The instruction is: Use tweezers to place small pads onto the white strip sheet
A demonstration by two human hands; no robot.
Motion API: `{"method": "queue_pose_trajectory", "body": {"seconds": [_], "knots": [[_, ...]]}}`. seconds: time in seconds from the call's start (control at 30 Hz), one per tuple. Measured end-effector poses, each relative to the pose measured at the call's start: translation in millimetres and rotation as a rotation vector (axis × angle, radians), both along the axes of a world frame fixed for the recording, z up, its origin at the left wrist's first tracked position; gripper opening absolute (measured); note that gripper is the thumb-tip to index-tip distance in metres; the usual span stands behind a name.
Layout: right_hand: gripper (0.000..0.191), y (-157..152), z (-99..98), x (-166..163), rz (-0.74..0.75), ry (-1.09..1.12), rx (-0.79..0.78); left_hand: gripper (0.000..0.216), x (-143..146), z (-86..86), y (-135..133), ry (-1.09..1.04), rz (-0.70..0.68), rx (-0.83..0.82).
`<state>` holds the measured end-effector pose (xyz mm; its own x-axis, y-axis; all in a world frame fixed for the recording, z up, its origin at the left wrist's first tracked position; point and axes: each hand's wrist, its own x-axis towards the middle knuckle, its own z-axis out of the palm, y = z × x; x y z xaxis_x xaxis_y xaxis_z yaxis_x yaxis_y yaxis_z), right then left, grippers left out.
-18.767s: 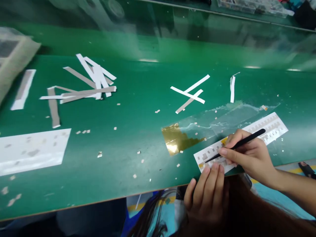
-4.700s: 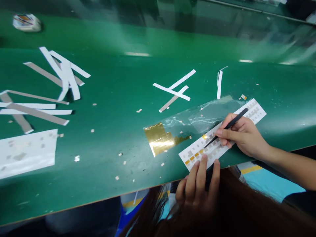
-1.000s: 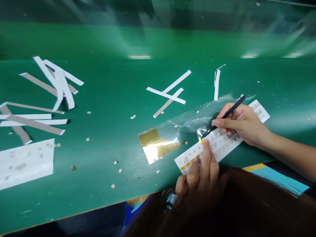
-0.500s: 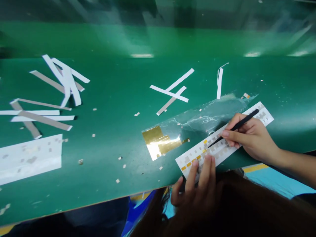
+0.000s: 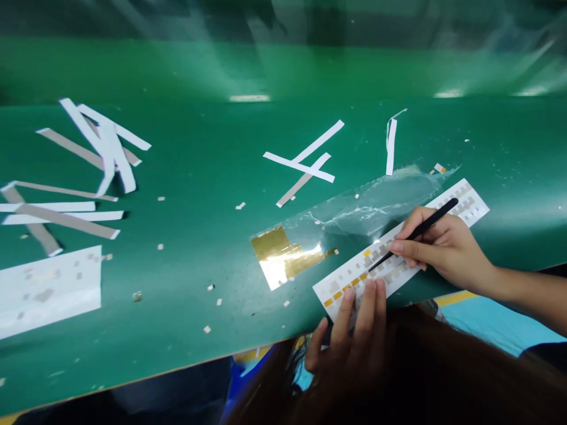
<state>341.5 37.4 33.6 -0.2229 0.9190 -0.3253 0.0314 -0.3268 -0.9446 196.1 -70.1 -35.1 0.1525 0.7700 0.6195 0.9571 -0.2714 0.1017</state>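
A white sheet [image 5: 470, 206] with rows of small grey and amber pieces lies aslant at the table's front edge. My left hand [image 5: 358, 330] rests on its near left part, fingers spread and pressing it flat. Black tweezers [image 5: 432, 222] are pinched in my right hand [image 5: 443, 245], their tips at the row of amber pieces [image 5: 351, 287]. Whether the tips grip a piece is too small to tell. Just beyond the sheet lies a clear film [image 5: 372, 198] with a shiny gold sheet [image 5: 277, 254] at its left end.
White and grey strips [image 5: 119, 159] lie in a loose heap at the left, above a white spotted sheet [image 5: 84, 298]. Crossed strips [image 5: 319, 141] and a single strip [image 5: 391, 147] lie farther back. Small scraps [image 5: 207, 329] dot the green table [image 5: 199, 177].
The tweezers' tips have shifted slightly left and down along the amber row, my right hand moving with them. My left hand stays on the sheet. The view has moved a little.
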Motion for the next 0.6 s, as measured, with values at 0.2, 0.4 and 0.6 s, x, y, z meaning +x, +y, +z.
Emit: {"method": "queue_pose_trajectory", "body": {"seconds": [0.2, 0.4, 0.6], "knots": [[0.026, 0.3, 0.7, -0.9, 0.013, -0.038, 0.002, 0.028, -1.6, -1.0, -0.3, 0.048, -0.003, 0.027], [0.026, 0.9, 0.4, -1.1, 0.015, -0.026, 0.012, 0.03, 1.2, 4.7, -1.9, -0.016, 0.028, -0.049], [0.027, 0.5, 0.4, -1.6, 0.016, -0.054, 0.019, 0.029, 1.4, 3.3, -1.5, 0.038, 0.07, -0.034]]}}
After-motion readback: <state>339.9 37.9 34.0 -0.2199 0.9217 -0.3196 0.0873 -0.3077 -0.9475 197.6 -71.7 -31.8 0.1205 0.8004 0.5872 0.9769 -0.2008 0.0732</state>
